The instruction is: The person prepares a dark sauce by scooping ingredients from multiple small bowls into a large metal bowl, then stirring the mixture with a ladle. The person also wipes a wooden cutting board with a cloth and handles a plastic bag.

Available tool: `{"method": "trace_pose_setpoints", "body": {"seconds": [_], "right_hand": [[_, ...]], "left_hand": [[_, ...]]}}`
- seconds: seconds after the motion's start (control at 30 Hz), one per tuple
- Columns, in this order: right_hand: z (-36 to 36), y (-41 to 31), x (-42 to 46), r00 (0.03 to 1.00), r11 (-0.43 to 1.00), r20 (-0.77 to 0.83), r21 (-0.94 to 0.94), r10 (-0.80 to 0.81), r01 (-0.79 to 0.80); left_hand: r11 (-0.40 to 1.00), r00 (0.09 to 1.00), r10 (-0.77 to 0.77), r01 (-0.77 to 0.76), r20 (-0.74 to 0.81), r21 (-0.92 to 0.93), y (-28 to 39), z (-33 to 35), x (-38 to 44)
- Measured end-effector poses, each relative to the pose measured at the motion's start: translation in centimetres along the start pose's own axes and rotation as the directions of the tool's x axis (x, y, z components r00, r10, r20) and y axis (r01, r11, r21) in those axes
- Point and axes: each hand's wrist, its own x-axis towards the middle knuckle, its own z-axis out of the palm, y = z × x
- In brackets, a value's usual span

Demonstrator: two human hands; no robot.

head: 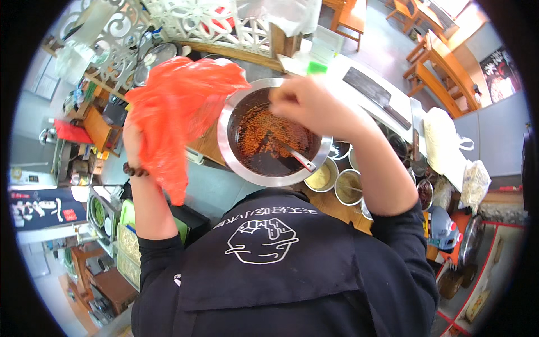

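My left hand (134, 139), with a dark bead bracelet at the wrist, holds a red plastic bag (177, 101) up to the left of a wide metal basin (226, 147). The bag covers most of its fingers. Above the basin's upper right part is my right hand (294, 99), blurred, its fingers curled; whether anything small lies between them I cannot tell. Dark liquid with a layer of orange-brown seeds or flakes (261, 122) fills the basin. A metal ladle (297, 156) rests in it, its handle on the lower right rim.
Metal pots (321, 177) with yellowish and brown contents stand right of the basin. A cleaver (368, 86) lies on a white board (343, 101) at the upper right. Behind the basin runs a white lattice screen (252, 36). Plastic jugs (442, 231) stand at the right.
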Motion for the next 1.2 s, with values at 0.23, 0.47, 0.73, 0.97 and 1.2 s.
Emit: {"method": "trace_pose_setpoints", "body": {"seconds": [0.23, 0.47, 0.73, 0.97, 1.2], "right_hand": [[7.6, 0.9, -4.1, 0.869, 0.827, 0.401, -0.563, 0.289, -0.016], [10.0, 2.2, -3.9, 0.893, 0.798, 0.293, -0.592, 0.342, -0.112], [6.6, -0.2, -2.3, 0.865, 0.798, 0.047, -0.413, 0.500, -0.439], [7.8, 0.1, -1.5, 0.820, 0.851, -0.234, 0.198, 0.522, -0.486], [11.6, 1.7, -1.0, 0.819, 0.871, -0.322, 0.301, 0.475, -0.388]], "left_hand": [[0.957, 0.906, -0.234, 0.151, -0.352, -0.246, -7.6, -9.7, -4.7], [0.789, 0.749, -0.553, 0.331, -0.365, -0.518, -24.1, -14.1, 0.3], [0.667, 0.864, -0.296, 0.492, -0.408, 0.559, -34.1, -14.2, 10.8], [0.334, 0.969, -0.249, 0.094, -0.009, 0.938, -35.1, -11.8, 14.3], [0.145, 0.982, -0.132, 0.155, -0.136, 0.977, -29.6, -11.5, 10.9]]}}
